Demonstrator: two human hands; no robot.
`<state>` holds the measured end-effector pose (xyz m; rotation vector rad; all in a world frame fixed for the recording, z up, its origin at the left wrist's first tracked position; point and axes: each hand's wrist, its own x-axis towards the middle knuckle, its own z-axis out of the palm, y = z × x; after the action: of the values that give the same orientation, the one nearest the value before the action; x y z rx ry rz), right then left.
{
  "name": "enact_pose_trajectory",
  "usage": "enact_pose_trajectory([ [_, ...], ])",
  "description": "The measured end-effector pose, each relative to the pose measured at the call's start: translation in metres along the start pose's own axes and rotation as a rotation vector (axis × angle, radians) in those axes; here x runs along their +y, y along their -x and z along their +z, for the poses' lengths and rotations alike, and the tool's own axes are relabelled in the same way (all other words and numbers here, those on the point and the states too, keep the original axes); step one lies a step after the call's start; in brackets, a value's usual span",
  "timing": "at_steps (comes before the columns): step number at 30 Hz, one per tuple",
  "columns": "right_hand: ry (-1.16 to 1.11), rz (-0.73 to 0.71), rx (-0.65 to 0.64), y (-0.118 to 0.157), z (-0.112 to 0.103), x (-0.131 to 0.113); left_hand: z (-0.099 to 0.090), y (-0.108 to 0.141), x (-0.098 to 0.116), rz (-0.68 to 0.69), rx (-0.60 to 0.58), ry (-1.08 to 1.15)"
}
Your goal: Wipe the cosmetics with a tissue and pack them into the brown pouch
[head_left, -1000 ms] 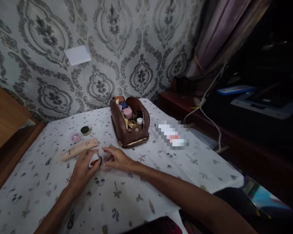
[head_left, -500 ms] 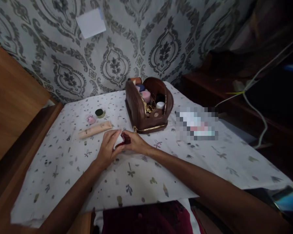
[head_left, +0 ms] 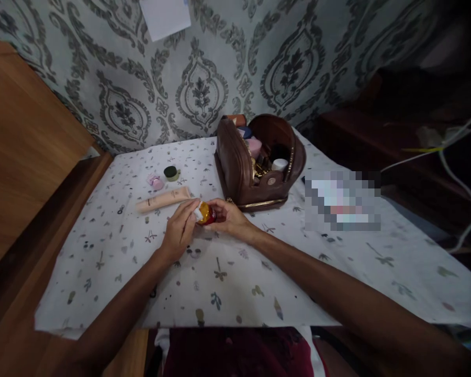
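Between my hands is a small jar [head_left: 208,213] with an amber and dark red body and a white top. My left hand [head_left: 179,228] is closed around the white end. From the other side, my right hand [head_left: 230,219] grips the dark red end. Just beyond my left hand lies a beige tube [head_left: 163,200]. Behind the tube are a small green jar with a dark lid [head_left: 171,173] and a little pink item [head_left: 156,182]. An unzipped brown bag [head_left: 235,167] stands behind my right hand, with a white-lidded jar [head_left: 279,165] and a pink item [head_left: 253,147] inside.
A white patterned cloth [head_left: 121,283] covers the table. A blurred flat object [head_left: 341,201] lies right of the bag. Wooden furniture [head_left: 31,152] stands at the left, and a white cable [head_left: 461,193] hangs at the right. A patterned wall rises behind.
The jar has turned in my hands, and its amber side now shows. My hands sit slightly farther right and higher in the picture, as the whole view has shifted.
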<state>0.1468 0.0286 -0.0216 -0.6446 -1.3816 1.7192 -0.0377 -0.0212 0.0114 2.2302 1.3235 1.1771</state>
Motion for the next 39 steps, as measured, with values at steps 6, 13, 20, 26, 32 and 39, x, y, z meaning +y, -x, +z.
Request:
enact_pose_trajectory([
  [6,0.207,-0.095,-0.068,0.007,0.005,0.005,0.002,0.0,-0.002,-0.157,-0.041,0.01],
  [13,0.531,-0.203,-0.015,0.012,0.007,0.004,0.002,0.0,-0.001,-0.194,-0.047,0.099],
  [20,0.18,-0.079,0.0,0.011,0.013,-0.001,0.001,-0.005,0.002,-0.361,0.033,0.195],
  [26,0.006,-0.042,0.13,0.006,0.014,-0.007,0.007,-0.001,0.005,-0.295,-0.002,0.246],
  [32,-0.053,-0.007,0.207,0.005,0.011,-0.003,0.009,0.006,0.003,-0.185,-0.037,0.194],
  [39,-0.15,0.061,0.023,0.011,0.013,-0.01,0.003,0.005,0.002,-0.198,-0.051,0.29],
])
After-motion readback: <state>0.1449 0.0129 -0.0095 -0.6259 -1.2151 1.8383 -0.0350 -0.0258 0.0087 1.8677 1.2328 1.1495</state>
